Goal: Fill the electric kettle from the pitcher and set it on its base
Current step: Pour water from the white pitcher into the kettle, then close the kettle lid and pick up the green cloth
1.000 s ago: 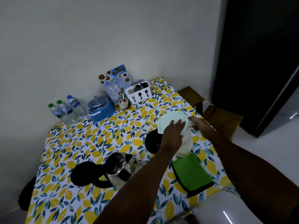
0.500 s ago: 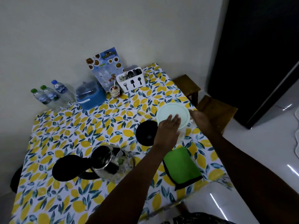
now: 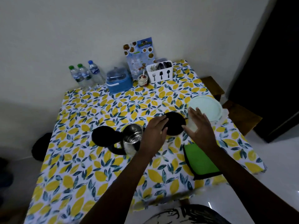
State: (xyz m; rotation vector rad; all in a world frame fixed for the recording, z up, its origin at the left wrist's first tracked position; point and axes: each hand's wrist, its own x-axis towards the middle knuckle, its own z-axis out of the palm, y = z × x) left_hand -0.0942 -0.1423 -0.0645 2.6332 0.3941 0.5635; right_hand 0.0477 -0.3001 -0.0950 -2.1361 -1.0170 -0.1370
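The steel electric kettle (image 3: 131,138) stands mid-table with its mouth showing and its black lid (image 3: 103,136) swung open to the left. Its black round base (image 3: 175,125) lies to the right of it. The translucent pitcher (image 3: 192,127) with a pale green lid (image 3: 205,109) stands near the table's right edge. My left hand (image 3: 155,131) hovers over the base's left rim, fingers out, holding nothing. My right hand (image 3: 200,126) is spread flat in front of the pitcher's body, also holding nothing.
A green cloth (image 3: 200,159) lies near the front right corner. Along the wall stand three water bottles (image 3: 84,75), a blue container (image 3: 118,81), a small jar (image 3: 143,80), a cutlery caddy (image 3: 160,72) and a menu card (image 3: 140,54). Wooden stools (image 3: 241,117) stand to the right.
My left hand has come off the pitcher's lid and moved left over the base. My right hand has left the pitcher's right side and now sits in front of it.
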